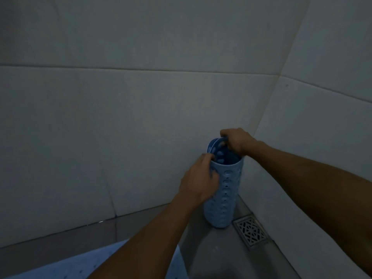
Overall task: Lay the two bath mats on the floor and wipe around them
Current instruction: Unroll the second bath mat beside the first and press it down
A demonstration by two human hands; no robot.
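Note:
A light blue perforated bath mat (224,196) stands rolled up as an upright tube in the corner of the tiled room. My left hand (198,181) grips the roll's near side just under its top rim. My right hand (235,142) holds the far top edge of the roll, fingers curled over the rim. A second pale blue mat (66,266) lies flat on the floor at the bottom left, partly hidden by my left forearm.
A square metal floor drain (251,230) sits on the grey floor just right of the roll's base. Grey tiled walls (120,117) meet in a corner right behind the roll. The light is dim.

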